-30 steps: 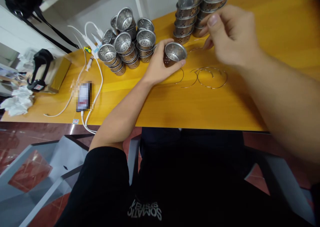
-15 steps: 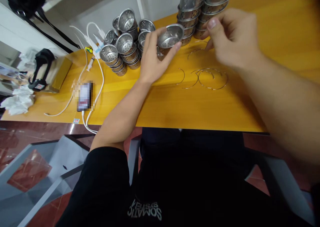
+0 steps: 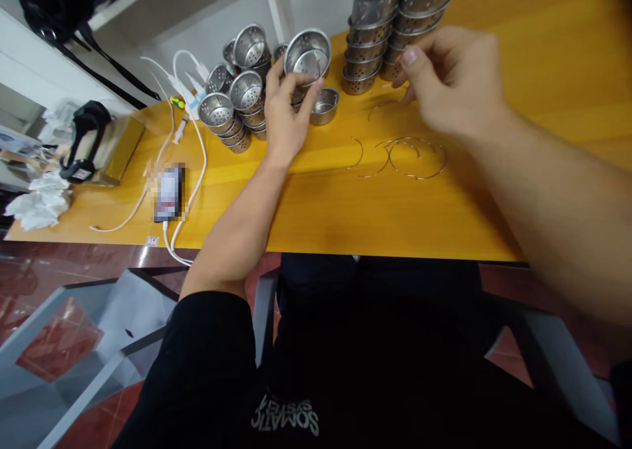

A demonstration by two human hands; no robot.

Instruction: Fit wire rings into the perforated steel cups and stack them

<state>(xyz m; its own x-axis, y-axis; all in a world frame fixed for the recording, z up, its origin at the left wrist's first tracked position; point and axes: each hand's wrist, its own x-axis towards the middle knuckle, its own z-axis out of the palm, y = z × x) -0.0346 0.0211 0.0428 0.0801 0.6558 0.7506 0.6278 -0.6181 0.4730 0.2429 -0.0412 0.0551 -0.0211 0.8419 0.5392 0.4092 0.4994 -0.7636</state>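
My left hand [image 3: 289, 110] is closed on a perforated metal cup [image 3: 308, 52], its fingers and thumb around the lower part and the cup's mouth tipped toward me. Just below and right of that cup, a smaller metal cup [image 3: 324, 106] stands on the table. My right hand [image 3: 447, 74] is raised in a pinch in front of the tall cup stacks [image 3: 366, 51]; whatever lies between its fingertips is too small to make out. Thin curved wires [image 3: 417, 158] lie on the table below my right hand, some forming a ring.
Stacked perforated cups [image 3: 217, 111] stand to the left of my left hand. Further left are a phone [image 3: 168, 192] with white cables, a syringe [image 3: 180, 128] and a box [image 3: 121, 146] with a black strapped device. The yellow table's [image 3: 316, 218] front edge is close to my body.
My left hand has shifted left with a cup tilted more toward me, and the small cup below it now shows on the table. My right hand has barely moved.
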